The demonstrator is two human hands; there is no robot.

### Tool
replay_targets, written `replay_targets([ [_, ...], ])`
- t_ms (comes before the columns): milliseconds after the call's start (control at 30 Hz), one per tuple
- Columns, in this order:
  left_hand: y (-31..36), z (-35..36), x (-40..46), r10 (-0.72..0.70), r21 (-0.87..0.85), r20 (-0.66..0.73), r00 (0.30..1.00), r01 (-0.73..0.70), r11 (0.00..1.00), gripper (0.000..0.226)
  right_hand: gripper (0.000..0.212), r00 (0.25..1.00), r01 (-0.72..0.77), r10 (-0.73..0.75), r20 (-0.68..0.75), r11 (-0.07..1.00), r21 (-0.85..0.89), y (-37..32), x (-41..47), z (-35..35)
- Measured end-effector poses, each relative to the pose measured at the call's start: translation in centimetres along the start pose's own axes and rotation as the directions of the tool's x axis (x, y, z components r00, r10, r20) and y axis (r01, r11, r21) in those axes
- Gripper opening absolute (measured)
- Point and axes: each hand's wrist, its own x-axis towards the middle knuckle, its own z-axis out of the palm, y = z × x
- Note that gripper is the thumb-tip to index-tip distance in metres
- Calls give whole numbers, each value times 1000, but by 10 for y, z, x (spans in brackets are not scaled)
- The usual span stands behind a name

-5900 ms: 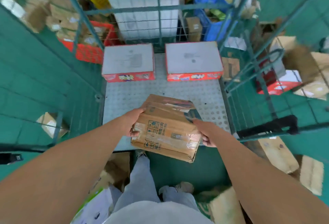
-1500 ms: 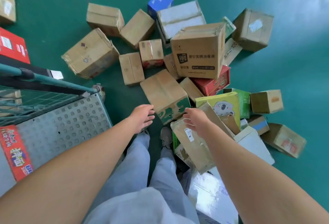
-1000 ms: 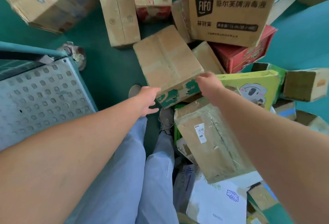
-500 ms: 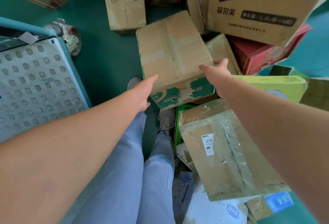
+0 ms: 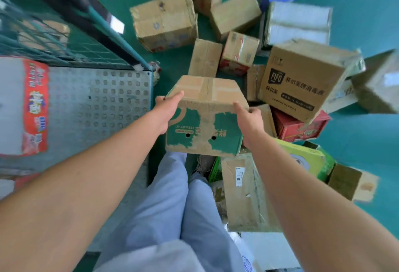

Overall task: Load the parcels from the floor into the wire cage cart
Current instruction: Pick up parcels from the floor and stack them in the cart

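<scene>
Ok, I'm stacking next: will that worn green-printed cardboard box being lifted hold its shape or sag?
The green-printed cardboard box probably stays stiff: its edges look square between the left hand and right hand. Likely lightish, held by side pressure alone. Its scuffed print suggests softened, tear-prone skin.

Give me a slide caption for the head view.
Both hands hold a green-printed carton beside the wire cage cart.
</scene>
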Motion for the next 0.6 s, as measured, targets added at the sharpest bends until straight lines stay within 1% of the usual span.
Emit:
replay_targets([
  [67, 0, -27, -44, 33, -13, -52, 998, -33, 999, 83, 87, 1000, 25, -25, 13, 999, -20, -11, -44, -2],
  [100, 0, -40, -65, 44, -14, -71, 996, -45, 999, 87, 91, 999, 52, -51, 18, 998, -41, -15, -62, -1],
  [200, -8, -82, -116, 65, -53, -119, 991, -71, 996, 95, 79, 985, 163, -157, 66, 982, -96, -29, -124, 6],
  [233, -13, -98, -124, 78, -84, -137, 988, -90, 992, 97, 81, 978, 201, -191, 86, 972, -120, -34, -142, 9],
  [300, -29, -128, -139, 84, -129, -178, 980, -108, 986, 102, 90, 964, 260, -244, 106, 947, -189, -41, -171, 19],
  [333, -38, -144, -141, 80, -149, -198, 977, -110, 983, 106, 90, 956, 289, -268, 120, 932, -221, -44, -184, 25],
  [367, -48, -158, -146, 92, -168, -210, 973, -128, 977, 107, 84, 946, 321, -294, 138, 914, -249, -48, -198, 32],
  [433, -67, -187, -166, 113, -208, -242, 964, -166, 964, 102, 70, 917, 396, -356, 179, 865, -309, -55, -229, 49],
  [467, -76, -199, -174, 111, -222, -268, 957, -174, 960, 97, 66, 900, 436, -392, 193, 834, -339, -59, -243, 58],
  [533, -97, -222, -196, 75, -288, -312, 947, -169, 943, 91, 63, 853, 522, -464, 238, 748, -410, -62, -268, 79],
  [600, -122, -246, -211, 36, -387, -334, 942, -172, 906, 89, 68, 803, 593, -515, 300, 642, -486, -63, -294, 104],
])
